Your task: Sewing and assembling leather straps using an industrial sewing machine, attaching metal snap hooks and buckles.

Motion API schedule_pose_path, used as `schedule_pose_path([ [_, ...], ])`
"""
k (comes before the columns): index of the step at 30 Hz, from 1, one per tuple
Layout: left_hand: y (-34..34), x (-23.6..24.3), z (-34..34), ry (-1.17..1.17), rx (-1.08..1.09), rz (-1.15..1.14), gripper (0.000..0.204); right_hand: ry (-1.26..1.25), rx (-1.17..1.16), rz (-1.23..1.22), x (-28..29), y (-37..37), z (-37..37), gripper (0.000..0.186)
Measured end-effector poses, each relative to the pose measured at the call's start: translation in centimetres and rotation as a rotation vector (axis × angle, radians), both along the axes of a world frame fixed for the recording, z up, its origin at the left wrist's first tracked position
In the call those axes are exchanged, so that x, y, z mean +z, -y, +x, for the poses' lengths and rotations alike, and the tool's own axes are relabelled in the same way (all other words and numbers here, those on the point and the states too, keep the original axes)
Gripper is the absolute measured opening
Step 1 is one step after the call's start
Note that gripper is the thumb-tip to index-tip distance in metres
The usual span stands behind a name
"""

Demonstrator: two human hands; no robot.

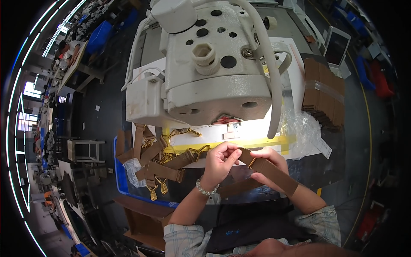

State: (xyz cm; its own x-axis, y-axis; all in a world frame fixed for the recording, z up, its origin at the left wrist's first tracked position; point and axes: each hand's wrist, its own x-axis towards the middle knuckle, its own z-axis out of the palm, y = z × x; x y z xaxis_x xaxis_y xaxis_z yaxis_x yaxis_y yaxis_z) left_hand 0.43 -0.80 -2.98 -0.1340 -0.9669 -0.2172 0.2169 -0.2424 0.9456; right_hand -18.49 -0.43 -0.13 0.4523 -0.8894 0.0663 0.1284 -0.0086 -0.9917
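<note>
Brown webbing strap (269, 169) lying before the white metal sewing machine (214, 64), pile of brown clasped straps (160, 160) sitting left, stack of brown cardboard pieces (323, 92) standing right on the tabletop (299, 73).

The strap (269, 171) I pinch is matt brown woven cloth with a shiny brass-coloured metal buckle (251, 162). At my eleven o'clock, the sewing machine (214, 81) is off-white painted metal, scuffed; at two, crinkled glossy clear plastic (302, 128).

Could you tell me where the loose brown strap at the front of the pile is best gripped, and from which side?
Grip the strap mid-length on its flat webbing, from above: it lies flat and uncovered there, while the gold clasps at its end dangle loosely beside the blue bin.
</note>
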Motion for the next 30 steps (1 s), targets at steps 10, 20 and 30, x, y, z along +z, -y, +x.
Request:
schedule_pose_path([
  [10,0.4,-0.5,0.5,-0.198,0.061,0.091,0.039,-0.246,-0.217,0.293,-0.1,1.9,0.3,0.016],
  [20,0.5,1.6,0.6,0.545,-0.024,-0.496,0.067,-0.246,-0.115,0.1,-0.9,6.4,1.6,0.012],
  [30,1.5,1.0,-0.1,1.075,-0.104,-0.784,0.053,-0.26,-0.04,0.023,-1.8,7.7,1.5,0.019],
])
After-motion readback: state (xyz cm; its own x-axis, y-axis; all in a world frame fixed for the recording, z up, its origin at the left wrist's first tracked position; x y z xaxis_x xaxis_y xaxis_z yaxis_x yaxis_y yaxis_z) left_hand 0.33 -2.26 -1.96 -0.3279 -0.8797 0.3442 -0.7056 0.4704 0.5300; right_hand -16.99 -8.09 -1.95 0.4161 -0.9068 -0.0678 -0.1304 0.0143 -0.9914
